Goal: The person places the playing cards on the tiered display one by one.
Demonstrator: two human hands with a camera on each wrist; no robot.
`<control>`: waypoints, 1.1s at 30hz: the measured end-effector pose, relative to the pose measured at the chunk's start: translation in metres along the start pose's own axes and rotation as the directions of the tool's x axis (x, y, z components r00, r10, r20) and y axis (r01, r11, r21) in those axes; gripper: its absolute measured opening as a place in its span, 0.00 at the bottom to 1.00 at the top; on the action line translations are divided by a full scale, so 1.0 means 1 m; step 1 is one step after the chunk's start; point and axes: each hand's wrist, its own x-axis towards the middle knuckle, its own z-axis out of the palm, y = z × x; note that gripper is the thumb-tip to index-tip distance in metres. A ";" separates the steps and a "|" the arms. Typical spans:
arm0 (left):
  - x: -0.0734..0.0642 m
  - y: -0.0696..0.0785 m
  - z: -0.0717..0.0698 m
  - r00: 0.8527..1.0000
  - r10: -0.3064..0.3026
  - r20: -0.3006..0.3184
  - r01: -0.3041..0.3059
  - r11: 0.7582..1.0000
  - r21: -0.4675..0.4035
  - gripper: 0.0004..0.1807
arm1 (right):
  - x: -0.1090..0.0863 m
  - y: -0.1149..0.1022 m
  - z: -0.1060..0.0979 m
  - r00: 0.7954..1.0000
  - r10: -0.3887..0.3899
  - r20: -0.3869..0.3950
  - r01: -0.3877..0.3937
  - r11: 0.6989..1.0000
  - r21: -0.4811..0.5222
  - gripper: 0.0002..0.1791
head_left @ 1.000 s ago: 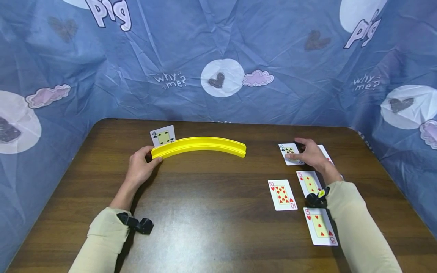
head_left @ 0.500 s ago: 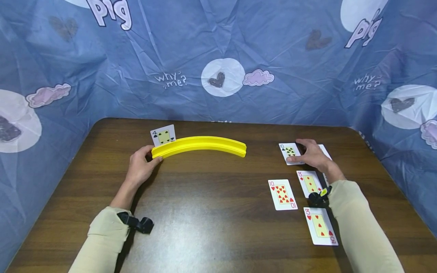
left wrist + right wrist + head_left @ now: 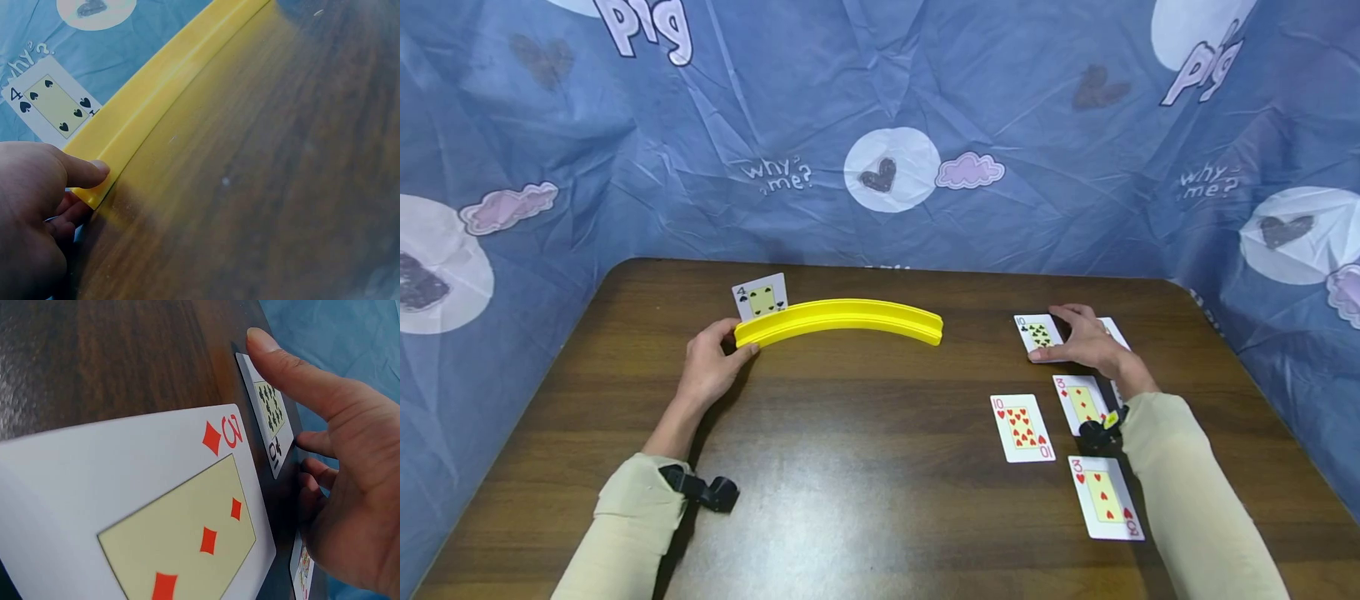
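My left hand [image 3: 711, 367] pinches the left end of a curved yellow playing card holder [image 3: 850, 314], thumb on the near side, as the left wrist view [image 3: 100, 153] also shows. A four of spades [image 3: 760, 297] stands tilted up at the holder's left end. On the right, my right hand [image 3: 1090, 343] holds a ten of clubs [image 3: 1037, 333] that lies on the table, the thumb at its near edge and the fingers at its far edge. In the right wrist view, the thumb [image 3: 294, 372] overlaps one end of this card.
A ten of hearts [image 3: 1022, 427], a three of diamonds [image 3: 1078, 404] and a three of hearts [image 3: 1107, 498] lie face up on the wooden table [image 3: 850, 467]. Another card [image 3: 1115, 332] is partly hidden behind the right hand. Blue printed cloth [image 3: 880, 233] hangs behind the table.
My right thumb has slid from the middle of the ten of clubs to its near edge, and the hand has shifted slightly right. The left hand and the holder stay put.
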 end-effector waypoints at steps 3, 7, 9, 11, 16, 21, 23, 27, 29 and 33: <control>0.000 0.001 0.000 1.000 -0.003 0.006 0.003 1.000 0.000 0.21 | -0.001 0.001 0.000 1.000 -0.007 0.000 0.007 1.000 -0.001 0.62; 0.000 0.002 -0.001 1.000 -0.007 0.009 0.007 1.000 -0.006 0.21 | -0.001 0.000 0.001 1.000 -0.005 -0.014 0.005 1.000 -0.019 0.62; 0.000 0.002 -0.001 1.000 -0.005 0.012 0.005 1.000 -0.005 0.21 | 0.000 0.000 0.001 1.000 0.000 -0.023 0.000 1.000 -0.025 0.62; -0.001 0.002 -0.001 1.000 -0.005 0.011 0.005 1.000 -0.006 0.21 | 0.000 0.000 0.003 1.000 0.002 -0.031 -0.002 1.000 -0.024 0.61; -0.001 0.002 0.000 1.000 -0.006 0.010 0.006 1.000 -0.003 0.21 | 0.000 0.000 0.004 0.999 0.006 -0.039 -0.007 0.999 -0.037 0.63; -0.001 0.002 0.000 1.000 -0.014 0.013 0.014 1.000 0.002 0.21 | -0.002 0.001 0.001 1.000 0.006 -0.020 -0.006 1.000 -0.030 0.63; -0.001 0.002 0.000 1.000 -0.013 0.009 0.013 1.000 0.000 0.21 | -0.002 0.001 0.001 1.000 0.002 -0.018 -0.003 0.999 -0.033 0.63; -0.002 0.003 -0.001 1.000 -0.001 0.004 0.001 1.000 -0.001 0.21 | -0.002 0.000 0.002 1.000 0.004 -0.025 -0.005 0.998 -0.057 0.64; -0.002 0.003 -0.001 1.000 0.004 0.003 -0.004 1.000 0.002 0.21 | -0.002 0.000 0.003 1.000 0.008 -0.031 -0.010 0.998 -0.068 0.64; -0.002 0.003 -0.001 1.000 0.009 -0.001 -0.009 1.000 0.006 0.21 | -0.001 -0.001 0.003 0.999 0.011 -0.036 -0.014 0.997 -0.080 0.64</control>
